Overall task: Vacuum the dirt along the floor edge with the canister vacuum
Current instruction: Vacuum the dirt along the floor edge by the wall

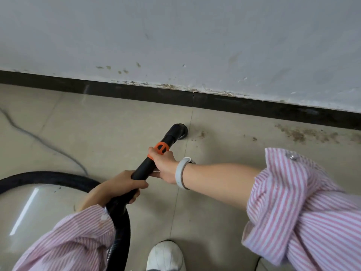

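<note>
Two hands, left hand and right hand, grip one wand.

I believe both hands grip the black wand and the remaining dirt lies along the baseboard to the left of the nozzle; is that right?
Not quite: in the head view the remaining dirt lies along the baseboard to the right of the nozzle, not the left. The left hand and right hand do both grip the black wand.

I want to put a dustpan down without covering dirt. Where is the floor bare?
Bare tile lies left of the nozzle, between baseboard and hose. Right of the nozzle, dirt lines the baseboard. Around both hands and the shoe it is crowded.
</note>
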Demonstrator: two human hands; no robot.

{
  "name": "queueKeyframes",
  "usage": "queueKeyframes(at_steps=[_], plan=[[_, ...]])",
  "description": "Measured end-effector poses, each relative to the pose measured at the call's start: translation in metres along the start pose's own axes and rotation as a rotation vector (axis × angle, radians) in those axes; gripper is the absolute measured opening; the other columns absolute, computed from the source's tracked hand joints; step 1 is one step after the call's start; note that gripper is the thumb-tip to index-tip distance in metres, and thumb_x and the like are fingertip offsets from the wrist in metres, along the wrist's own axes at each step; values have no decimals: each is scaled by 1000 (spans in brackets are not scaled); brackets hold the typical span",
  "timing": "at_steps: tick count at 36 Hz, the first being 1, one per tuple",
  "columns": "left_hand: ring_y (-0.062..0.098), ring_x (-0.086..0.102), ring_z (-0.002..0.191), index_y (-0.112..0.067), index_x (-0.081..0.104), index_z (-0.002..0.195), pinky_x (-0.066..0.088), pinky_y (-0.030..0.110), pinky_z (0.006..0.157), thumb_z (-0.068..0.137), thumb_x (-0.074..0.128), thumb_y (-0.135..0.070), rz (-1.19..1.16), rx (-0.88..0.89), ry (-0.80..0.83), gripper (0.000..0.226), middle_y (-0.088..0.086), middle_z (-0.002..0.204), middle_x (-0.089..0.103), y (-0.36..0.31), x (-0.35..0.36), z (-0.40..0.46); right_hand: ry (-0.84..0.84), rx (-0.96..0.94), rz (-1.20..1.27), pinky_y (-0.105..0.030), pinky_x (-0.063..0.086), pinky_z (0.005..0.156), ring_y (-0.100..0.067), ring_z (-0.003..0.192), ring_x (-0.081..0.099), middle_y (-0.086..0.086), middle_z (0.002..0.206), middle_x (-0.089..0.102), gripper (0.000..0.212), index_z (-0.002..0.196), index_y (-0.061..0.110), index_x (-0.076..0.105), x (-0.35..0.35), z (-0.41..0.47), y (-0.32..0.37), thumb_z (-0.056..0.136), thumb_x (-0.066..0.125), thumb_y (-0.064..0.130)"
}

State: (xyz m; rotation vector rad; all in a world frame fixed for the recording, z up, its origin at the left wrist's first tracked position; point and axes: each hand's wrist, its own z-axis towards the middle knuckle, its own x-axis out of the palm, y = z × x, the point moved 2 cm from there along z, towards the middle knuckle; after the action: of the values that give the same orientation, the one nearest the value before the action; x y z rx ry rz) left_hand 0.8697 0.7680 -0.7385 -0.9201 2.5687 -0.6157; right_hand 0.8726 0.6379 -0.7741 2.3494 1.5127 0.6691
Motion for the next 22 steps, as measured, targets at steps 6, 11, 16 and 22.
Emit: queueKeyframes(at_steps=[6,11,16,22], plan=[[21,44,39,0,49,101,39,28,42,87,59,-2,25,23,18,18,9,50,50,0,2,5,-23,-1,-70,-36,59,80,-23,84,64,-13,121,56,55,135,10,32,-8,3,1,93,55,37],[20,45,42,-3,50,96,41,28,44,86,60,-5,54,29,42,14,8,52,53,-5,10,9,-45,-27,-97,-39,58,84,-20,78,66,-11,120,57,54,133,10,35,-20,2,-1,92,55,39],[20,45,42,-1,50,98,41,27,46,86,59,-7,108,49,79,16,9,52,52,-15,22,15,-44,-35,-63,-37,59,80,-23,85,68,-12,119,59,51,130,9,38,-42,-3,2,91,57,36],[23,45,46,-4,49,95,40,27,48,81,62,-11,142,61,133,21,11,56,52,-30,40,22,-98,-40,-34,-36,59,79,-25,89,68,-13,117,59,48,128,9,39,-69,-11,4,92,56,36]])
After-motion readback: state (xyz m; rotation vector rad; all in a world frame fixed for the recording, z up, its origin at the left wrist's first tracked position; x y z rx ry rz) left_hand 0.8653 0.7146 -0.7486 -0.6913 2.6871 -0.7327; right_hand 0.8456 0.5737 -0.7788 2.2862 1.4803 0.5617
